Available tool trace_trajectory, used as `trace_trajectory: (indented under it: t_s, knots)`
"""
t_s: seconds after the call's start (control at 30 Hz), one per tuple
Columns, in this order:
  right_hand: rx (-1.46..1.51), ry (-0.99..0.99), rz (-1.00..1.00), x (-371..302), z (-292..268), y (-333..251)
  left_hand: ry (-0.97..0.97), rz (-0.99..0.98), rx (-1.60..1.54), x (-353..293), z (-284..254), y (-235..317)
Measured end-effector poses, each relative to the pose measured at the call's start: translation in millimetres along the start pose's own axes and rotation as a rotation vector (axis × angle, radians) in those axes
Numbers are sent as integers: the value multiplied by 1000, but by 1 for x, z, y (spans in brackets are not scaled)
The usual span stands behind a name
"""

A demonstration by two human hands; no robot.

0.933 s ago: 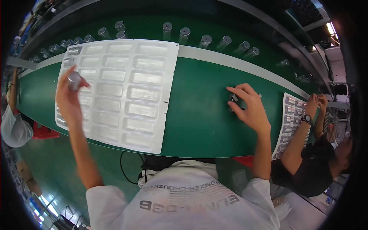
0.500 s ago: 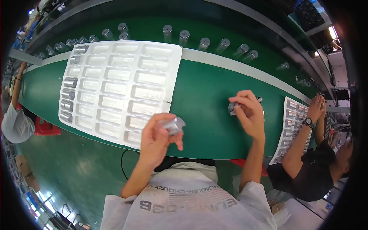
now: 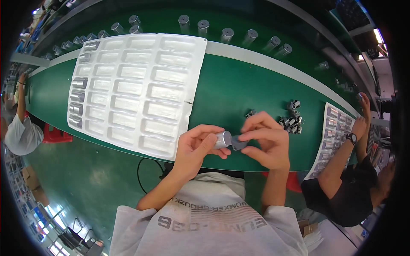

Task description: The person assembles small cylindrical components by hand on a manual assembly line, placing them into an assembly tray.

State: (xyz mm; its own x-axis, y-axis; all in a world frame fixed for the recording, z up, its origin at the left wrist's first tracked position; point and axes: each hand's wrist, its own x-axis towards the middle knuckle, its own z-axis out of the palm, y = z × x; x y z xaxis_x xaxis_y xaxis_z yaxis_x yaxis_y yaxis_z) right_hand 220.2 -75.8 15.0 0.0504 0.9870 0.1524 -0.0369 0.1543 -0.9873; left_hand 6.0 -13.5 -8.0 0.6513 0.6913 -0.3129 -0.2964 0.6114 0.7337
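Observation:
My left hand point(image 3: 197, 147) is closed around a silver metal cylinder point(image 3: 221, 140), its open end turned to the right. Facing that end, my right hand point(image 3: 269, 143) pinches a small dark grey cap-like part point(image 3: 238, 143) between thumb and fingers. Cylinder and part are very close; whether they touch I cannot tell. Just beyond my right hand lies a pile of small dark and silver parts point(image 3: 294, 119), with another small part point(image 3: 250, 113) nearer my fingertips. To the left, a white moulded tray point(image 3: 186, 112) holds several silver cylinders point(image 3: 78, 96) in its leftmost column.
More silver cylinders point(image 3: 227, 35) stand in a row along the ledge behind the green bench point(image 3: 230, 81). At the right, a co-worker's arm point(image 3: 339, 166) reaches over a second filled tray point(image 3: 328, 134). Another person point(image 3: 24, 138) sits at the far left by a red stool point(image 3: 56, 134).
My right hand has come left from the pile with the dark grey part. My left hand has moved right with the cylinder, bringing the two together in front of me.

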Motion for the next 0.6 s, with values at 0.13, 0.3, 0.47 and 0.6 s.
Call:
trace_trajectory:
  t_s: [0.13, 0.3, 0.47, 0.6]
  knots:
    - [-12, 71, -59, 0, 20, 6, 3, -1, -5, 0, 5, 1]
    - [-97, 134, -80, -4, 25, 12, 19, 28, 17, 0, 8, 1]
    - [-351, 169, -249, 2, 25, 15, 34, 42, 108, 0, 7, 4]
    - [-448, 142, -255, 4, 25, 7, 71, 140, 191, -3, 8, 5]
